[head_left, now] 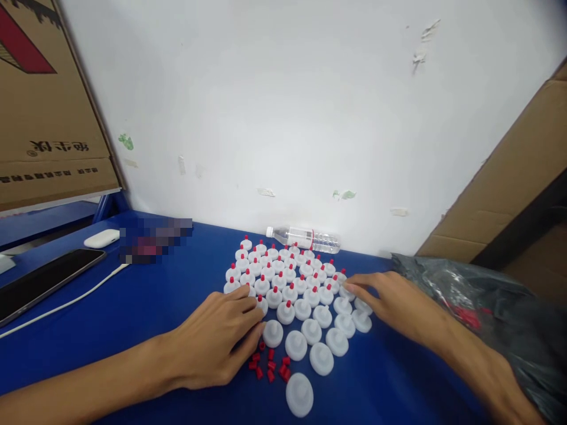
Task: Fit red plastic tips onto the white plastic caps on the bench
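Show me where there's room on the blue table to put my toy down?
The table is bare between the cable and the left hand, and along the front edge right of the lone cap. It is crowded in the middle: white caps packed in rows, red plugs by the left hand, the right hand on the caps, a black bag at the right.

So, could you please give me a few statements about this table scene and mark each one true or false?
1. The left hand rests flat beside the white caps. True.
2. Every white cap has a red plug fitted. False: the nearest rows have none.
3. Loose red plugs lie by the left hand. True.
4. The water bottle stands upright. False: it lies on its side by the wall.
5. The right hand touches the caps' right edge. True.
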Motion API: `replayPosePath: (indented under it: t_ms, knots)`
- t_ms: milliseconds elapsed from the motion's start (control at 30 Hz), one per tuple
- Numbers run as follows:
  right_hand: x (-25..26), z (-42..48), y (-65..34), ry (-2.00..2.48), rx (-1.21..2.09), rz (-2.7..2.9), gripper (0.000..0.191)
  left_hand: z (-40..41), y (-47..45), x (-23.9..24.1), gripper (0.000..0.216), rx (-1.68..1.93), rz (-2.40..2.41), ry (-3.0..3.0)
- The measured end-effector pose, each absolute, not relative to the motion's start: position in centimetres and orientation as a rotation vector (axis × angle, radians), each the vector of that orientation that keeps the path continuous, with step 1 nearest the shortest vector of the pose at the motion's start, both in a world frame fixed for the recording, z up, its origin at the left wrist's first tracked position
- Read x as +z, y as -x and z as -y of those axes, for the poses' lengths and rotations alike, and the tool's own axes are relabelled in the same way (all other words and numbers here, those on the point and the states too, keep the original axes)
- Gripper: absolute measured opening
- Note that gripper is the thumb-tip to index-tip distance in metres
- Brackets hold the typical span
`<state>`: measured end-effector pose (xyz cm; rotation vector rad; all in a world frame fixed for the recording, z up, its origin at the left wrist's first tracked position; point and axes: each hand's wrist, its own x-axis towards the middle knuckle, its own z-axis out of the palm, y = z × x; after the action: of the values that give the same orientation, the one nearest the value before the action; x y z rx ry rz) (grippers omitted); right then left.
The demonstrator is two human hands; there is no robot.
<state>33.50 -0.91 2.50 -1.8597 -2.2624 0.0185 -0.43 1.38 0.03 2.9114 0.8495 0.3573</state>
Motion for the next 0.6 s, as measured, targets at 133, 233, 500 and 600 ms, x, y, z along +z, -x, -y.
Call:
replayPosePath:
  t_ms: [133,233,500,600]
  knots:
    - [3.0,1.0,-32.9,1.886,-0.139,2.182,0.037,-1.5,0.7,0.0,0.028,0.548,-0.801,-2.907]
    - [3.5,1.3,-31.8,1.673,-0.399,2.119,0.03,-1.4,1.0,0.1,0.027,0.691,-0.772,-2.896]
    - [2.4,2.9,-25.8,0.939,-0.626,2.281,0.049,-1.1,1.0,0.1,0.015,0.737,-0.728,-2.896]
    - [2.3,3.8,-23.0,0.734,-0.625,2.304,0.04,-1.2,1.1,-0.3,0.006,0.748,-0.707,-2.888]
